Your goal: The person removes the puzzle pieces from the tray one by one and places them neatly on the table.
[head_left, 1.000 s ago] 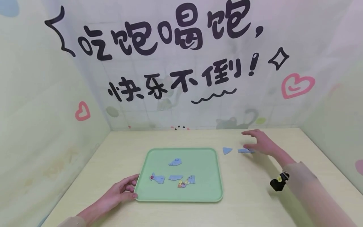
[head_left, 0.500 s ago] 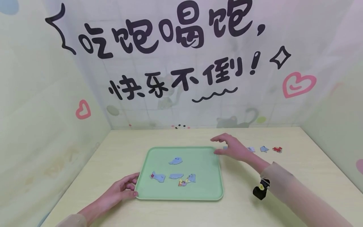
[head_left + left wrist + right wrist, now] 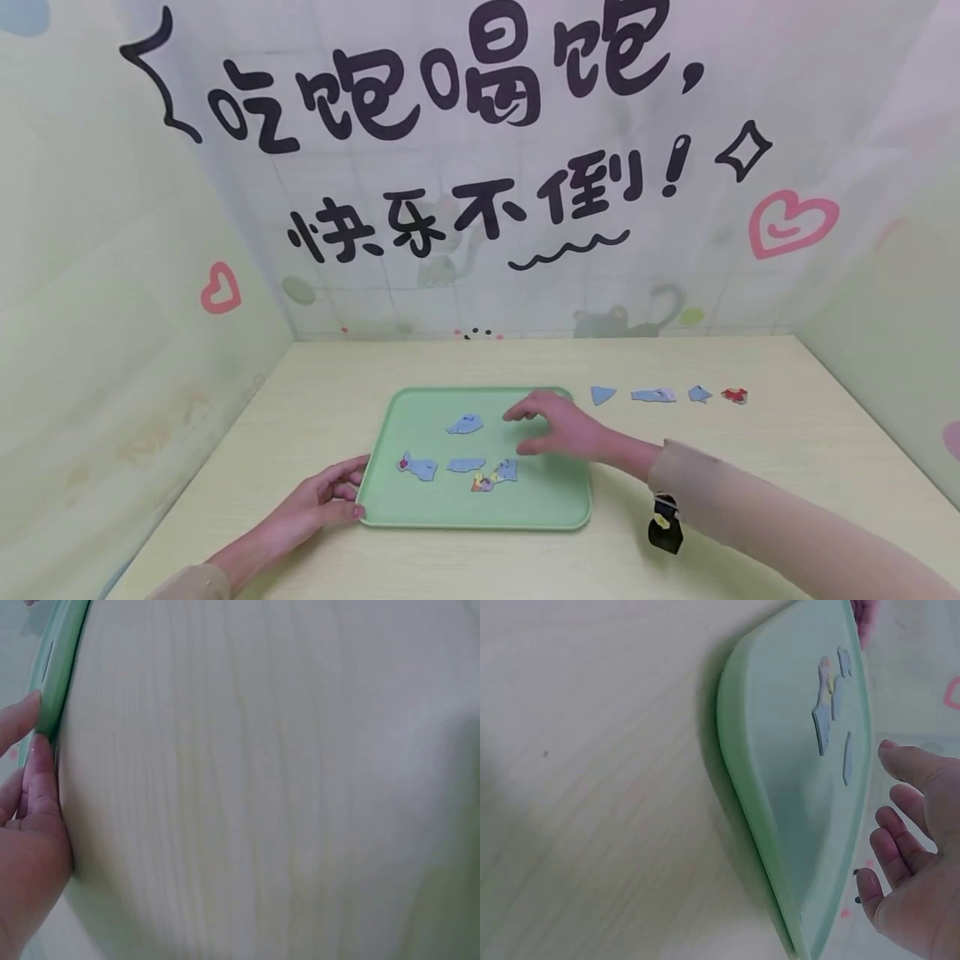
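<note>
My left hand (image 3: 330,497) grips the left edge of a green tray (image 3: 420,512), thumb on the rim and fingers curled at its side. Above the tray's right half hovers my right hand (image 3: 558,427), fingers spread and nothing held. Just left of its fingertips lies a blue puzzle piece (image 3: 465,424). Lower on the tray are a blue piece with a red patch (image 3: 417,469), a flat blue piece (image 3: 467,464), and a blue-and-yellow cluster (image 3: 506,472). In the right wrist view the right hand (image 3: 922,855) is apart from the tray (image 3: 780,787).
A row of loose puzzle pieces lies on the table behind and right of the tray: a blue triangle (image 3: 602,395), a long blue piece (image 3: 653,395), a small blue one (image 3: 699,394) and a red one (image 3: 735,395). Printed cloth walls enclose the table (image 3: 337,367).
My right hand has moved left from the row of loose pieces, past the tray's corner, to above the tray, uncovering the row. The left hand stays on the tray's edge.
</note>
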Action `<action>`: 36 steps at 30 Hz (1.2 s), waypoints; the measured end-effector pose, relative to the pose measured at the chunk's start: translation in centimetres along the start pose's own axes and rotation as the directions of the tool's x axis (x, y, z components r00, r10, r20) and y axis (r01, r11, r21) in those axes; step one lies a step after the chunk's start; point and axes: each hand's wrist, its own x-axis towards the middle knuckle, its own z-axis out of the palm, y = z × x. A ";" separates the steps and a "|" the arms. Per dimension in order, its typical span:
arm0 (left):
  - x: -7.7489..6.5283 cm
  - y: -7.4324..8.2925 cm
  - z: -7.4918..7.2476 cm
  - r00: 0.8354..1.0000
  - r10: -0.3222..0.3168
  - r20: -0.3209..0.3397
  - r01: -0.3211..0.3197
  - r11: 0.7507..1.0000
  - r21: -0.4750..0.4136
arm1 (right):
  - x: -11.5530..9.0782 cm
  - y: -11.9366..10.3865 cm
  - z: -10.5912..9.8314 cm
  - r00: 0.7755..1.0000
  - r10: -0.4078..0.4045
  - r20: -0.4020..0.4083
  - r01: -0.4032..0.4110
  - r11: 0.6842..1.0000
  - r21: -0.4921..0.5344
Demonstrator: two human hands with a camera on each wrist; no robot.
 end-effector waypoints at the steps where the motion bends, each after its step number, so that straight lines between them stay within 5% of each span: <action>1: 0.0 0.0 0.0 1.000 -0.001 -0.001 0.001 1.000 0.001 | 0.0 -0.1 0.3 1.000 -0.007 0.010 0.007 1.000 -0.010; 17: -0.1 -0.1 0.0 1.000 0.021 0.002 -0.021 1.000 0.012 | -0.1 -0.9 3.2 0.993 0.029 0.112 -0.016 0.994 -0.112; 36: -0.2 -0.1 0.0 1.000 0.027 0.005 -0.027 1.000 -0.009 | -0.1 -1.5 2.9 0.979 -0.034 0.202 0.070 0.983 -0.170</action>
